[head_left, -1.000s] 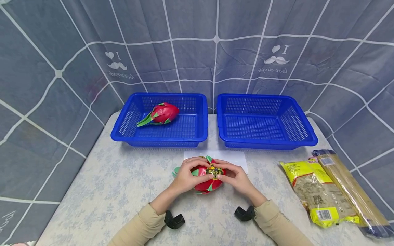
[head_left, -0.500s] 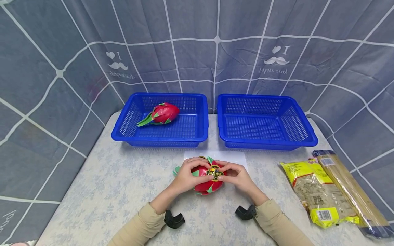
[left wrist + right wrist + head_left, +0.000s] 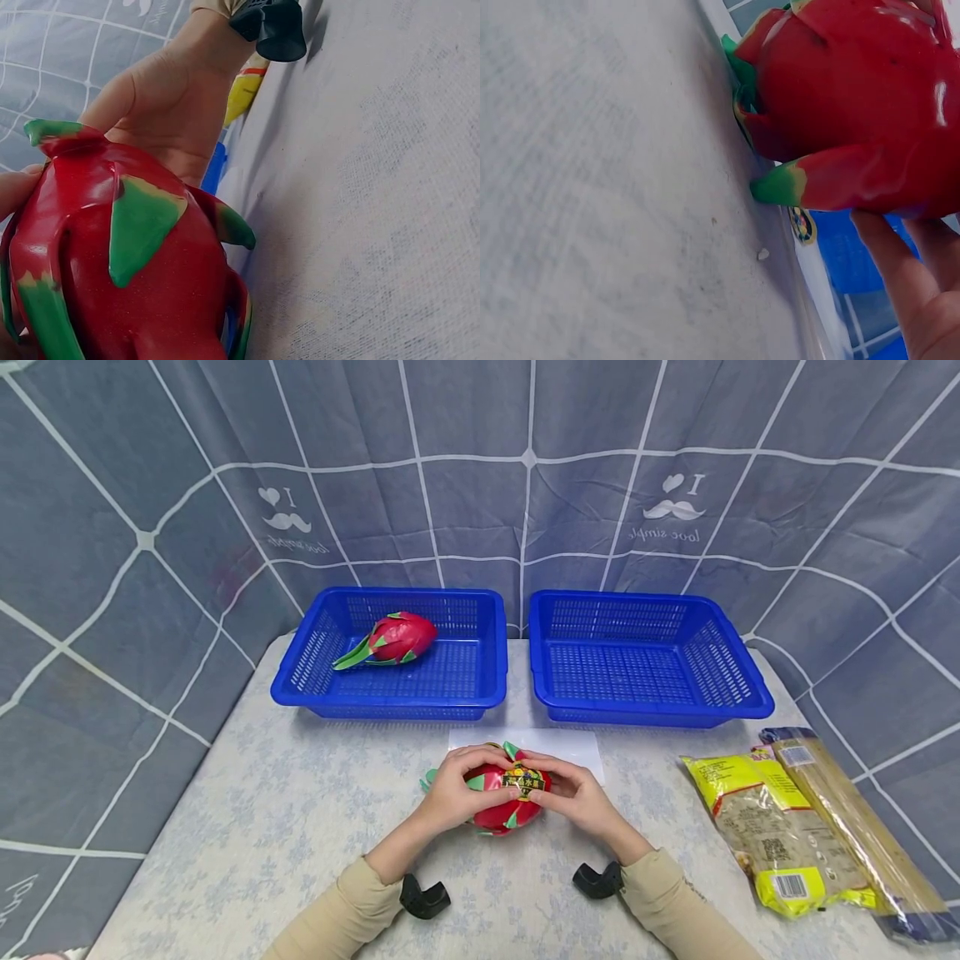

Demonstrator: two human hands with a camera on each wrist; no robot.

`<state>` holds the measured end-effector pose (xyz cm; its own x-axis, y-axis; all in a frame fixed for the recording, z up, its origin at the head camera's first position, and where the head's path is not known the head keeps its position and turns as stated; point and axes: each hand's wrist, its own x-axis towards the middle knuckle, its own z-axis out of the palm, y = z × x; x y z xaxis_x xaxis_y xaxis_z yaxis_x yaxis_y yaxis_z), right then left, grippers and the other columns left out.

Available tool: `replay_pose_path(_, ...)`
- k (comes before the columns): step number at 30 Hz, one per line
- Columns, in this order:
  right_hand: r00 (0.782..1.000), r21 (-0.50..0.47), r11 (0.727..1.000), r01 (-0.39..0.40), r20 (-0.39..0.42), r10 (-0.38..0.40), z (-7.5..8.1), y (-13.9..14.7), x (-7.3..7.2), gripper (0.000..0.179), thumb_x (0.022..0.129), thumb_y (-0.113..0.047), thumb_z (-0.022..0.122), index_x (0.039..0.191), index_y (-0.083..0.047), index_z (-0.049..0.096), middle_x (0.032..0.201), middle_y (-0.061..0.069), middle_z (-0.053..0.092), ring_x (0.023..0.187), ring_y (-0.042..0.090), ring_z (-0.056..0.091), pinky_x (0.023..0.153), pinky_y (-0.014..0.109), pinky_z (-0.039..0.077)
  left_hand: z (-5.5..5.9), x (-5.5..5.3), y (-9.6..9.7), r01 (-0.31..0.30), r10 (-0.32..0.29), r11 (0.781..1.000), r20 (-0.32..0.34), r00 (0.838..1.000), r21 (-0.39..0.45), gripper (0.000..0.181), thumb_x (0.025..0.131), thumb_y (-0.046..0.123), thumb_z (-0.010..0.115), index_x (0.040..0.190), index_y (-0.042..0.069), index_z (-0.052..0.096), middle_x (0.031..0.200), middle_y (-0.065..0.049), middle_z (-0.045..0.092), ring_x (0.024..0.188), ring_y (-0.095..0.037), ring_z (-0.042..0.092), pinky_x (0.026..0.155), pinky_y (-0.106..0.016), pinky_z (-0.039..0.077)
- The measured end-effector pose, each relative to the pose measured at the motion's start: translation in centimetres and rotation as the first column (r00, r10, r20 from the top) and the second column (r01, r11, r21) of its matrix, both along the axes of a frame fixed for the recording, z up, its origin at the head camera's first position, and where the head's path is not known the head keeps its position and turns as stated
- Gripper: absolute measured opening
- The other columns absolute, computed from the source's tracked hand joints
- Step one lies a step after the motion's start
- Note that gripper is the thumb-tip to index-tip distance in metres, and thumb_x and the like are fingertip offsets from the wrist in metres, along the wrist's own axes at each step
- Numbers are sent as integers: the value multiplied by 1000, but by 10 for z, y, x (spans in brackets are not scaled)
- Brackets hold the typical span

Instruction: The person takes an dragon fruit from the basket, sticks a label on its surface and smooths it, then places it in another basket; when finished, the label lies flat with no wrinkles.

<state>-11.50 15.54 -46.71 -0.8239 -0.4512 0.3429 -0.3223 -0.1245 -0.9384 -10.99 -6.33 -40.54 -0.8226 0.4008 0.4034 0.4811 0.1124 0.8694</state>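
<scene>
A red dragon fruit [image 3: 498,816] with green-tipped scales lies sideways between my hands at the middle of the table. Its skin looks glossy in the left wrist view. My left hand [image 3: 456,787] curls round the fruit's left part, with the thumb reaching across the front. From the right, my right hand [image 3: 577,793] holds the other end, fingers over the top and thumb below. Both thumbs touch the lower edge of a black and gold fruit sticker [image 3: 522,782] on the fruit's upper side. The fruit's underside is hidden in the head view.
Behind the hands lies a white sheet [image 3: 573,745], with a round sticker [image 3: 802,225] on it. The left blue basket [image 3: 390,700] holds another dragon fruit [image 3: 405,637]; a second blue basket [image 3: 652,710] stands beside it. A yellow food bag [image 3: 780,835] and a long noodle-like packet [image 3: 847,810] lie at right.
The sticker's printed face shows more fully now than half a second ago, and the right fingers have shifted slightly around it. The fruit and left hand have barely moved.
</scene>
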Motion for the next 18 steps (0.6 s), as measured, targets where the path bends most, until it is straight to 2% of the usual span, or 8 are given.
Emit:
replay_pose_path(3, 1000, -32, 999, 1, -29, -2, -1, 0, -2, 38, 84, 7, 64, 121, 10, 56, 135, 18, 49, 123, 13, 48, 91, 29, 47, 0, 0, 0, -5, 5, 1000, -2, 1000, -8, 25, 70, -1, 79, 93, -3, 68, 99, -16, 66, 100, -30, 59, 85, -32, 48)
replay_pose_path(9, 1000, -81, 997, 13, -16, -14, 0, 1, -4, 34, 80, 7, 69, 113, 5, 63, 127, 0, 58, 117, 13, 54, 87, 27, 49, 0, -1, 0, -18, 18, 1000, -16, 1000, -25, 24, 67, -2, 81, 88, -3, 68, 96, -17, 67, 100, -32, 58, 88, -33, 47)
replay_pose_path(11, 1000, -79, 997, 14, -9, -15, 0, 1, -4, 33, 80, 7, 69, 112, 4, 64, 126, -2, 59, 115, 13, 56, 86, 27, 50, 0, -1, 0, -19, 19, 999, -24, 1000, -25, 24, 66, -3, 81, 86, -3, 68, 96, -17, 67, 100, -32, 58, 88, -32, 47)
replay_pose_path(15, 1000, -26, 1000, 5, -10, -5, 2, 2, -2, 33, 82, 7, 66, 114, 5, 60, 132, 7, 54, 117, 13, 54, 87, 28, 49, -3, -3, 0, -5, 5, 1000, -47, 999, -3, 23, 67, -6, 80, 86, -4, 68, 95, -18, 66, 99, -30, 59, 86, -31, 48)
replay_pose_path(18, 999, 39, 999, 5, -36, -4, 3, 2, 0, 36, 84, 7, 64, 119, 5, 57, 137, 18, 47, 120, 13, 51, 85, 31, 51, -15, -7, 0, -3, 4, 1000, -52, 999, 6, 23, 68, -4, 80, 88, -1, 69, 97, -15, 67, 100, -28, 59, 85, -31, 49)
